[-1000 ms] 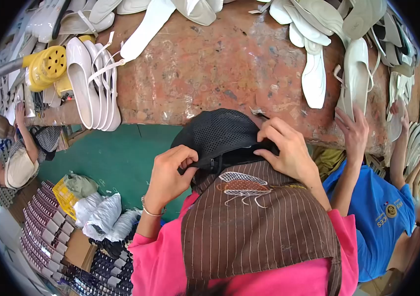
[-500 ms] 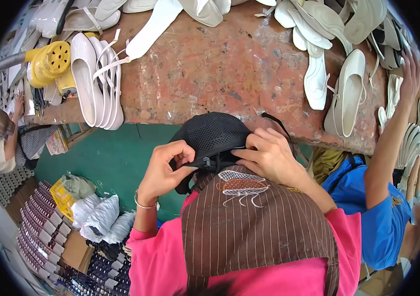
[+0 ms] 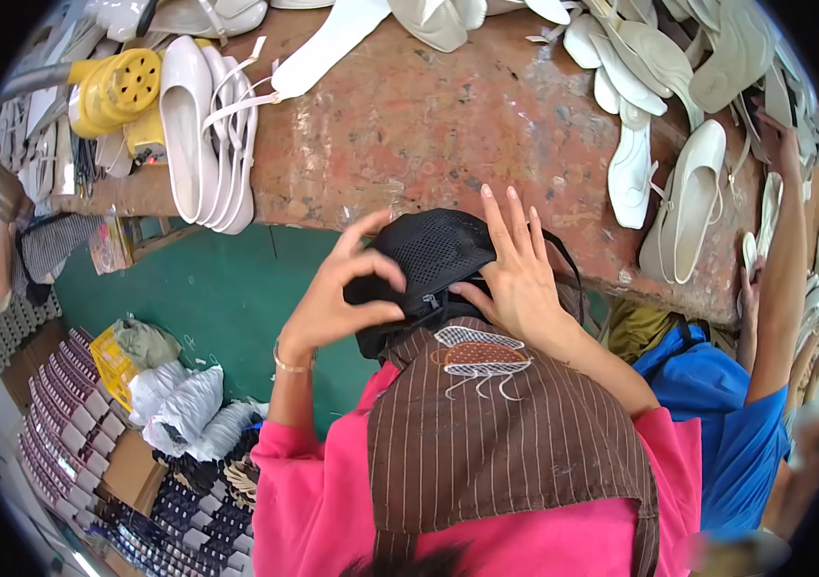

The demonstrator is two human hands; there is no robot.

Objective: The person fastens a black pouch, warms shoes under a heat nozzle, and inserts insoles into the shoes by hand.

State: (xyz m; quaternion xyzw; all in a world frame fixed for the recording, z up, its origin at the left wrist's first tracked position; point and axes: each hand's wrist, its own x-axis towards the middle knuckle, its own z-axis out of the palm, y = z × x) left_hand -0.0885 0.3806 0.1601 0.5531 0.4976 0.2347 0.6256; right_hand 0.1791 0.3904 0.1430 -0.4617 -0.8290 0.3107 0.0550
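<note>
A black mesh-fabric item [image 3: 435, 252], with a small buckle-like fitting and a thin strap, sits at my chest by the table's front edge; I cannot tell whether it is a bag or a cap. My left hand [image 3: 337, 288] curves beside its left side, thumb and fingers apart, with nothing visibly gripped. On the right, my right hand [image 3: 523, 279] lies against the item with fingers stretched upward and thumb near its lower edge. Just below is my brown striped apron [image 3: 515, 442] with an embroidered patch [image 3: 482, 356].
The worn red-brown table [image 3: 429, 125] carries nested pale shoes [image 3: 188, 135], white insoles [image 3: 631, 173] and a single shoe [image 3: 688, 207]. A yellow device [image 3: 126, 87] stands at left. A person in blue [image 3: 727, 423] is on the right. Plastic-wrapped bundles [image 3: 188, 409] lie on the floor.
My left fingers have come off the item's edge and spread. The right fingers have straightened upward from a bent grip. The view has shifted slightly; the person in blue has lowered their raised hand.
</note>
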